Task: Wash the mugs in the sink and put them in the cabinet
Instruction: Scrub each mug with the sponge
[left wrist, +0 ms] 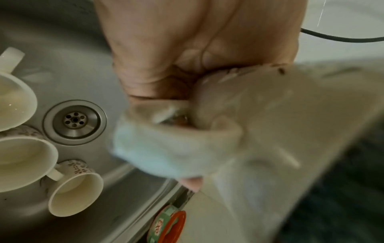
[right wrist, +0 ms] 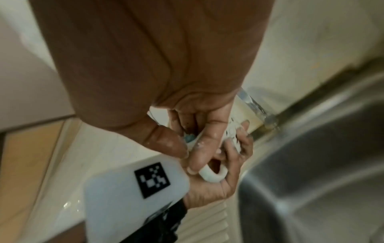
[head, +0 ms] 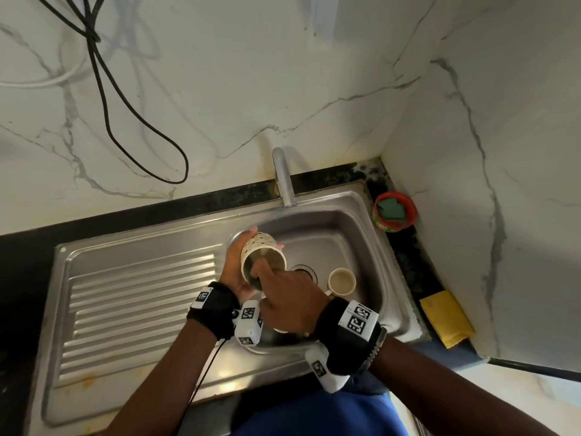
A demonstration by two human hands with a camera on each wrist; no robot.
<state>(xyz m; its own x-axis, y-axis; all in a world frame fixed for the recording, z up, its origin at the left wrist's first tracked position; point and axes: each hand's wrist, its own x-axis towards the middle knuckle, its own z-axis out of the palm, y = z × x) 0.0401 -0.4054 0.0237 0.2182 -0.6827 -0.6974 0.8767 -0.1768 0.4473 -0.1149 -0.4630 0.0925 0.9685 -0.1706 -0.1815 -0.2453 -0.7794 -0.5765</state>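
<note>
Over a steel sink (head: pixel 361 221), the left hand (head: pixel 235 265) is cradling a speckled mug (head: pixel 262 251) from beneath, its grip wrapped around the tilted body with the open mouth turned toward the person, while the right hand (head: pixel 289 297) is reaching in from the right, fingers dipping into the mug's mouth around something dark; what it is cannot be made out here. A second mug (head: pixel 342 281) is sitting upright in the basin beside the drain (head: pixel 303 272), under the tap (head: pixel 283 177), and a red tub (head: pixel 394 210) holding a green scrubber is resting on the counter (head: pixel 412 253) at the back right corner, with a yellow cloth (head: pixel 446 319) lying nearer. From the left wrist, the palm (left wrist: pixel 187 49) is pressing against the blurred mug (left wrist: pixel 270 123), and three more cups (left wrist: pixel 76 194) are lying in the basin near the drain. From the right wrist, the right hand (right wrist: pixel 166 82) is angling down, thumb and fingers pinching a small blue-green piece (right wrist: pixel 189 136) at the rim, and the left hand's fingers (right wrist: pixel 239 148) are curling by the white handle (right wrist: pixel 214 174).
</note>
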